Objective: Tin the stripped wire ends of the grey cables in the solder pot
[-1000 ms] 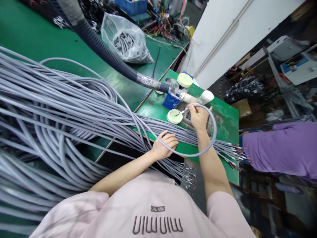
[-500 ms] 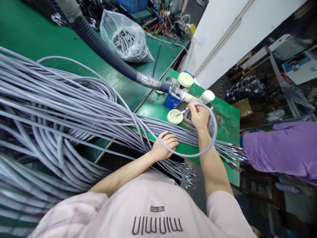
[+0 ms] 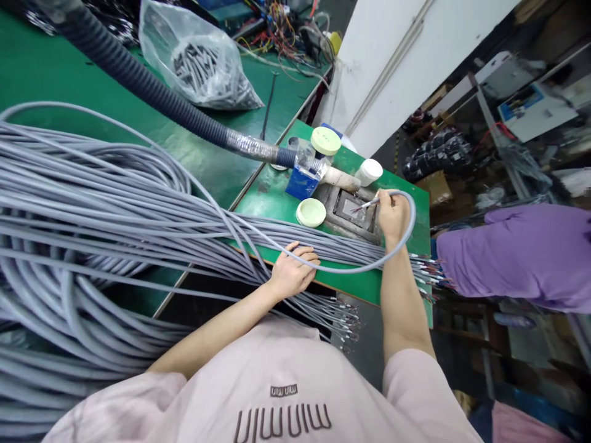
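Observation:
My right hand (image 3: 394, 214) pinches a grey cable (image 3: 409, 231) near its stripped end. The thin bare wires at its tip point down-left at the shiny grey surface of a square metal pot (image 3: 353, 211); whether they touch it I cannot tell. From the hand the cable bends round in a wide loop and runs back left across my left hand (image 3: 294, 271). The left hand's fingers curl over the near side of a thick bundle of grey cables (image 3: 263, 229). A round pale-yellow dish (image 3: 311, 212) sits left of the pot.
A ribbed hose (image 3: 184, 114) ends in a pipe beside the pot, near a blue box (image 3: 301, 181). Behind stand a yellow-lidded jar (image 3: 325, 141) and a white tub (image 3: 369, 172). A plastic bag (image 3: 198, 61) holds cut pieces. A person's purple sleeve (image 3: 517, 255) is at right.
My right hand has moved right with the cable, and its wire tips have gone from the pale-yellow dish to over the metal pot. The left hand stays on the bundle; the view has shifted.

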Demonstrator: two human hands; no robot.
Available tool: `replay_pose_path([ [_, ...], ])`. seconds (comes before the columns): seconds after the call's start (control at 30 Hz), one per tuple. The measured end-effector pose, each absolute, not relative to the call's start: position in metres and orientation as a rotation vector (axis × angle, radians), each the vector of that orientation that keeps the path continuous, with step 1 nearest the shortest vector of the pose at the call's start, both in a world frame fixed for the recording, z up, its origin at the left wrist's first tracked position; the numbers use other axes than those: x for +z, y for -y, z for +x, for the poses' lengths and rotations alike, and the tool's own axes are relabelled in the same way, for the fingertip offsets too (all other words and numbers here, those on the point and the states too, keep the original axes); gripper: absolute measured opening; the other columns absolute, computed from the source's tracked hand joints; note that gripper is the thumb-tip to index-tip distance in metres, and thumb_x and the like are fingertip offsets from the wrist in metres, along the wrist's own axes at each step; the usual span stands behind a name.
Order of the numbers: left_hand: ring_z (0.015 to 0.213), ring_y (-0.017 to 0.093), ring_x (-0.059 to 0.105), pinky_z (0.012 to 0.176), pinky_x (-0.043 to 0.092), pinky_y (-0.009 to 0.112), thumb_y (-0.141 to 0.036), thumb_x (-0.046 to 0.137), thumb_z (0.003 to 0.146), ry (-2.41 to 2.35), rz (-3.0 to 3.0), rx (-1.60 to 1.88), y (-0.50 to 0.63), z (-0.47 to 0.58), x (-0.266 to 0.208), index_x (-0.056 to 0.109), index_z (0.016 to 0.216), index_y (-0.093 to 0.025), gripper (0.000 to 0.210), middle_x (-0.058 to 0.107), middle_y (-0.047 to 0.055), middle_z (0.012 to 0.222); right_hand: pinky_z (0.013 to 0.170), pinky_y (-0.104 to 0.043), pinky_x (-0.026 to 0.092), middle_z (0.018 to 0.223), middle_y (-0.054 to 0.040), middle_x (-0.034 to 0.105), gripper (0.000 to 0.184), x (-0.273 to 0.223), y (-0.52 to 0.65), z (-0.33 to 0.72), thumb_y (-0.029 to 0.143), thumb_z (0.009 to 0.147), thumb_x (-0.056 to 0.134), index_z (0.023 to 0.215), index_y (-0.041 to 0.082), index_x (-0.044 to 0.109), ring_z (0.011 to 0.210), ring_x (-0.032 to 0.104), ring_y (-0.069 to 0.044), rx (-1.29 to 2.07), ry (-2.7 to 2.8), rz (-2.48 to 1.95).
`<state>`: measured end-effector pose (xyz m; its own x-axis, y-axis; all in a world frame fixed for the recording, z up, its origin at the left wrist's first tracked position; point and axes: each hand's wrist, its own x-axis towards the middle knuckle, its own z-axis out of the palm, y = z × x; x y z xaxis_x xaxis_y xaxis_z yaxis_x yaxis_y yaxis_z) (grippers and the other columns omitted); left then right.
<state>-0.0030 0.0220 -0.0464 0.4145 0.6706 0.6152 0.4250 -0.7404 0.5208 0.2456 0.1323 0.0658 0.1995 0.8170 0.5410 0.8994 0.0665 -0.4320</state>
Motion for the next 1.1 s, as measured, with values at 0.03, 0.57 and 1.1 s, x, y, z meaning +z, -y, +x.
replay_pose_path([
  [0.03,0.111,0.021,0.06,0.109,0.029,0.046,-0.018,0.053,0.084,-0.957,2.385,1.235,-0.022,-0.003,-0.047,0.066,0.1,-0.025,0.022,0.072,0.002,0.103,0.078,-0.033,0.045,0.074,-0.0052,0.066,0.033,0.061,-0.135,0.25,0.041,0.088,0.043,0.072,0.019,0.062,0.079,0.062,-0.02,-0.144,1.609,-1.76],
  [0.57,0.112,0.022,0.06,0.108,0.032,0.049,-0.02,0.053,0.084,-0.991,2.461,1.156,-0.021,-0.003,-0.049,0.067,0.101,-0.025,0.022,0.072,0.004,0.105,0.08,-0.035,0.044,0.075,-0.0081,0.068,0.037,0.032,-0.159,0.268,0.044,0.086,0.044,0.073,0.017,0.066,0.08,0.063,-0.023,-0.239,1.599,-1.866],
  [1.1,0.078,0.022,0.07,0.075,0.054,0.031,-0.042,0.063,0.08,-0.072,1.455,0.241,-0.017,-0.039,0.017,0.075,0.092,-0.016,0.03,0.075,0.009,0.085,0.077,-0.034,0.051,0.085,-0.0042,0.071,0.019,0.084,-0.027,0.248,0.03,0.089,0.052,0.087,0.02,0.069,0.081,0.065,-0.019,-0.228,1.596,-1.457],
])
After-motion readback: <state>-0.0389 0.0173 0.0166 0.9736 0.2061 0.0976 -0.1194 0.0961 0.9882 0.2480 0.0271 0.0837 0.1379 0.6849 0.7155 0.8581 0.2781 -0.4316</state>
